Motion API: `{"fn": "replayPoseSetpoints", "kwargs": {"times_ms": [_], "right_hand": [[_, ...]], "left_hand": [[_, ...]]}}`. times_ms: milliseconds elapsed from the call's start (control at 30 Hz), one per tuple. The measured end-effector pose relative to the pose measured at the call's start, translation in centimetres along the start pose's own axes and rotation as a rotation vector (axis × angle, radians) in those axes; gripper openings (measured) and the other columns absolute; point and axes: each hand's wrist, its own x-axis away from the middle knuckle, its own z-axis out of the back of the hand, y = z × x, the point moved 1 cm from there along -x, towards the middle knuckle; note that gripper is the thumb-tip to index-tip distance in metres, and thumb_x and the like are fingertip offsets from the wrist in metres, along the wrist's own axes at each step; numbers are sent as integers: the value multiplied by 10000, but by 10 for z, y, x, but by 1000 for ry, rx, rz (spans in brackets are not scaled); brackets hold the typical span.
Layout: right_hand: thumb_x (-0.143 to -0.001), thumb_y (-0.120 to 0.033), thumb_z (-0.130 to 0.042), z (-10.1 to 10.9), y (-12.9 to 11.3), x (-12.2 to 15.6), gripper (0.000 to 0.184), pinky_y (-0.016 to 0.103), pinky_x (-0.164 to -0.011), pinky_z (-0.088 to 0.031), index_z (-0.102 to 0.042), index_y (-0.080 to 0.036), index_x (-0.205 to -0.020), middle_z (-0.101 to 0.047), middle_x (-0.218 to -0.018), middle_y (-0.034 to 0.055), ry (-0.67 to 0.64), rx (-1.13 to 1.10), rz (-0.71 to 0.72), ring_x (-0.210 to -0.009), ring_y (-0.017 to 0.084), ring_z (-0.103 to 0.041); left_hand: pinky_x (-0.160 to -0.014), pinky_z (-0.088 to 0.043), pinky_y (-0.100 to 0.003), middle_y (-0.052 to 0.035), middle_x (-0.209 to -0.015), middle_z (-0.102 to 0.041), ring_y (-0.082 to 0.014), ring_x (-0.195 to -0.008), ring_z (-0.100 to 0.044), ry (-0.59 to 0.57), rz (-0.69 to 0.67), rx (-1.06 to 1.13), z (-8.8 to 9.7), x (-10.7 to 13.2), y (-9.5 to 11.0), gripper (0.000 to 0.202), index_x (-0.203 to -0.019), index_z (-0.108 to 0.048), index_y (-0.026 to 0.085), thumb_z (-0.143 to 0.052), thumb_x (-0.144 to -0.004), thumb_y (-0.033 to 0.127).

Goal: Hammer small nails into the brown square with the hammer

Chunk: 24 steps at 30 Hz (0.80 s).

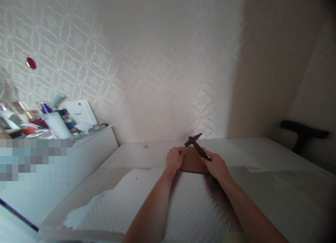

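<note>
Counter [244, 154] space supports the board [193, 163], its left side apparently steadied by the left hand [174, 159], finger closure unclear, while the right hand's [216, 164] fingers grip the hammer [200, 151] handle, presumably for control.

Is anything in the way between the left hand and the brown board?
Nothing visible is: the left hand is at the left edge of the brown board. The hammer in the right hand isn't between them.
</note>
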Motion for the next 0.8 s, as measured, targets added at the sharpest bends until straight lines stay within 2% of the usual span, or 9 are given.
{"fn": "replayPoseSetpoints", "kwargs": {"times_ms": [167,367,533,800], "right_hand": [[-800,-273,-503,1,0,1,437,267,-694,-460,-563,-268,-1233,-702,-921,47,-17,-18,13,-816,207,-653],[-788,-258,-526,0,0,1,418,257,-707,-461,-589,-280,-1201,-699,-968,32,1,-15,39,-886,213,-644],[-798,-258,-521,1,-3,2,441,271,-727,-459,-557,-297,-1236,-693,-986,38,-14,74,70,-921,230,-636],[-837,-249,-482,13,-12,9,492,304,-729,-455,-451,-311,-1325,-688,-915,88,-26,281,113,-851,234,-649]], "left_hand": [[-833,-425,-262,-42,-970,-654,-181,-931,-585,-6,30,50,0,-2,-3,160,-914,-661,208,-525,-850,262],[-850,-411,-249,-36,-984,-663,-170,-953,-580,-21,62,100,-4,-8,-11,146,-909,-653,197,-528,-851,247],[-839,-419,-250,-38,-959,-672,-171,-930,-588,-3,43,138,-7,-10,-14,161,-924,-666,191,-537,-849,252],[-850,-424,-255,-34,-975,-660,-165,-927,-589,23,46,113,-8,-7,-13,149,-924,-666,204,-550,-841,250]]}}
